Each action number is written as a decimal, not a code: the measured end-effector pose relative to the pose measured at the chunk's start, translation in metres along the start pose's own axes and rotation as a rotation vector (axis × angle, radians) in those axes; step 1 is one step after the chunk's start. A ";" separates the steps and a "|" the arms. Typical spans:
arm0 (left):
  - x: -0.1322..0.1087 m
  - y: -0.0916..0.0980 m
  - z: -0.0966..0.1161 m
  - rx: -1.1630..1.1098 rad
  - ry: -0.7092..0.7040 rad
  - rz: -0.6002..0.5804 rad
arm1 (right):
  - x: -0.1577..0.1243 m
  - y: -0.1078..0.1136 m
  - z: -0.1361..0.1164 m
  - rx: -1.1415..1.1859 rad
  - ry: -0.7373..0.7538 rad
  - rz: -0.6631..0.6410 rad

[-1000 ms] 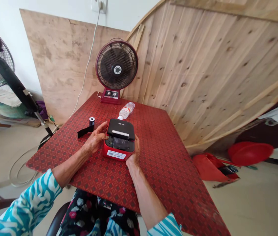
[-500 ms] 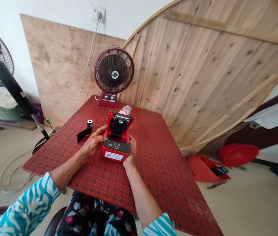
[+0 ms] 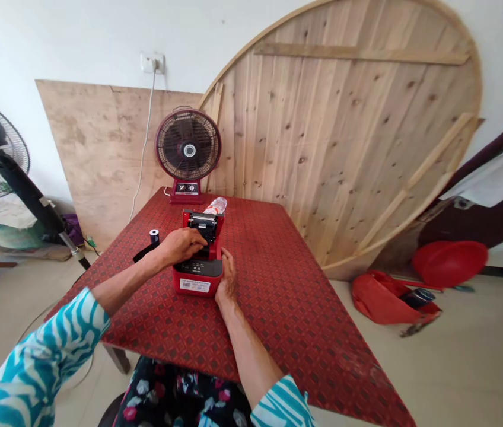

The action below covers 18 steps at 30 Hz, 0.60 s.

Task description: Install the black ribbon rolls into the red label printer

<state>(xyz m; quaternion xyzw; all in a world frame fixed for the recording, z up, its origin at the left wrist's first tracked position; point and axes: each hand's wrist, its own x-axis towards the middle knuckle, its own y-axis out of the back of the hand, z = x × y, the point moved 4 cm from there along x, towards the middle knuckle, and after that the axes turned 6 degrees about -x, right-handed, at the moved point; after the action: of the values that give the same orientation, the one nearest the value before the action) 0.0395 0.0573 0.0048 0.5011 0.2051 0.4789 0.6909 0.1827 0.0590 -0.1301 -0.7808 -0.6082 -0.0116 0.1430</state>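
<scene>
A red label printer (image 3: pixel 197 284) with a black top panel stands on the table, its lid raised and the black inner mechanism showing. My left hand (image 3: pixel 180 245) reaches over the opening from the left, fingers bent together at the mechanism; what they pinch, if anything, is hidden. Against the printer's right side lies my right hand (image 3: pixel 228 276), fingers wrapped along it and gripping it. Left of the printer stands a small roll of black ribbon (image 3: pixel 154 235) on a white core, its loose black end partly behind my left wrist. A clear plastic bottle (image 3: pixel 216 206) lies behind the printer.
A maroon table fan (image 3: pixel 188 151) stands at the far end of the red patterned table (image 3: pixel 287 308). A pedestal fan (image 3: pixel 24 178) is at the left. A large wooden round (image 3: pixel 322 130) leans on the wall. A red bag (image 3: pixel 378 302) sits on the floor at right.
My left hand has left the printer's left side and moved up over its open inside. My right hand stays on the right side. The view has shifted and levelled slightly.
</scene>
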 end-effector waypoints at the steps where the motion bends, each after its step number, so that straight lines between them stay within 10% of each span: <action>1: 0.009 -0.002 0.003 0.145 0.041 -0.102 | 0.001 0.000 0.002 0.007 -0.011 0.006; 18: 0.041 -0.011 0.024 0.617 0.151 -0.366 | 0.004 -0.011 -0.007 0.045 -0.027 0.022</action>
<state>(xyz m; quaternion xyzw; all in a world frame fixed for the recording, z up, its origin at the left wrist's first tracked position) 0.0812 0.0807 0.0128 0.6040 0.4769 0.2986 0.5645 0.1744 0.0637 -0.1199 -0.7840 -0.6016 0.0143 0.1526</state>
